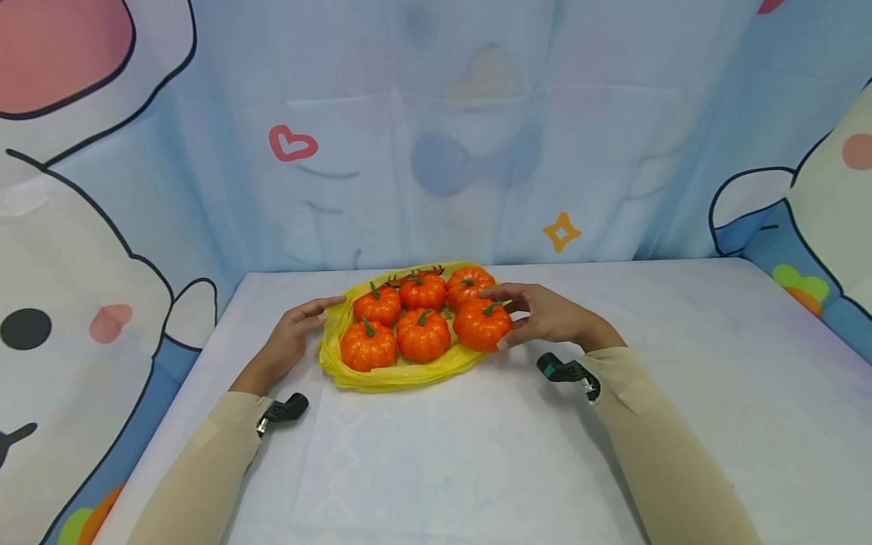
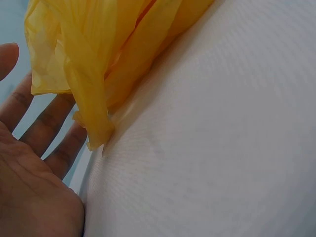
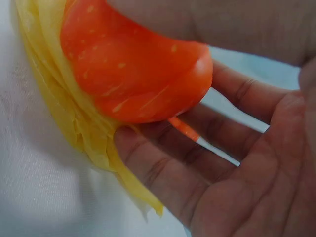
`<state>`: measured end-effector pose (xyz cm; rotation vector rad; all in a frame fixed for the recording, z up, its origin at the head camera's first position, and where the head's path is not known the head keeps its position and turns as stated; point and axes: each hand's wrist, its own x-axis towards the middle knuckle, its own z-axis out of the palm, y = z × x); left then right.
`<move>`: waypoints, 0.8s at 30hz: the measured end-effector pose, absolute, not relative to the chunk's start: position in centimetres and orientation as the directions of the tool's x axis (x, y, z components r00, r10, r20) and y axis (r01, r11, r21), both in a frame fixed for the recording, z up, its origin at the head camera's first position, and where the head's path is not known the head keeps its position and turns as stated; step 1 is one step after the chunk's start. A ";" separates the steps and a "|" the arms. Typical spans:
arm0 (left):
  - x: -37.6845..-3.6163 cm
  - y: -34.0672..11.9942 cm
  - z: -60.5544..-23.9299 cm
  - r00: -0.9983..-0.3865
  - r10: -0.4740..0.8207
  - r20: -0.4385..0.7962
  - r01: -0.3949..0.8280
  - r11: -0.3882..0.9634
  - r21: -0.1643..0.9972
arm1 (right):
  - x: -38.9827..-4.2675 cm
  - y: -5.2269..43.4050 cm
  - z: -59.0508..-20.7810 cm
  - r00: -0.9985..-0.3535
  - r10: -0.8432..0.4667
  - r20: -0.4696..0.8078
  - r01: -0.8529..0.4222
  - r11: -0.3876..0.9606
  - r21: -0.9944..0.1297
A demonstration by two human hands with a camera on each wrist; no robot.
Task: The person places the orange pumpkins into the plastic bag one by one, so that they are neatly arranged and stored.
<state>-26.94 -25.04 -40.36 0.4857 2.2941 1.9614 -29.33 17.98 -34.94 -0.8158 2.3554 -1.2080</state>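
Observation:
Several small orange toy pumpkins with green stems sit in a spread yellow plastic bag. My right hand grips the pumpkin at the bag's right side. In the right wrist view, the thumb lies across this glossy pumpkin and the fingers curl under and behind it. On the other side, my left hand has its fingers stretched toward the bag's left edge. The left wrist view has those fingers loosely spread behind the hanging yellow plastic, with no pumpkin in them.
A white cloth covers the table under the bag. Behind it hangs a light blue curtain with cartoon prints. Each sleeve carries a small black wrist camera, one by the left wrist and one by the right.

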 end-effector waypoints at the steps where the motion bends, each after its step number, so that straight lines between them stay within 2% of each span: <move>1: -26.9 -25.1 -40.3 -0.946 0.293 0.142 0.186 0.128 0.974 | -29.3 17.9 -34.9 -0.767 -0.639 -0.062 -0.326 0.471 -0.820; 8: -27.0 -25.2 -40.4 -0.945 0.296 0.142 0.188 0.133 0.973 | -29.1 17.4 -34.9 -0.777 -0.627 -0.060 -0.354 0.514 -0.782; 18: -26.9 -25.1 -40.3 -0.945 0.296 0.140 0.184 0.128 0.975 | -28.6 16.3 -35.2 -0.830 -0.557 -0.032 -0.347 0.561 -0.752; 24: -26.8 -25.0 -40.2 -0.948 0.289 0.133 0.178 0.135 0.975 | -28.6 16.2 -35.4 -0.831 -0.553 -0.068 -0.331 0.589 -0.737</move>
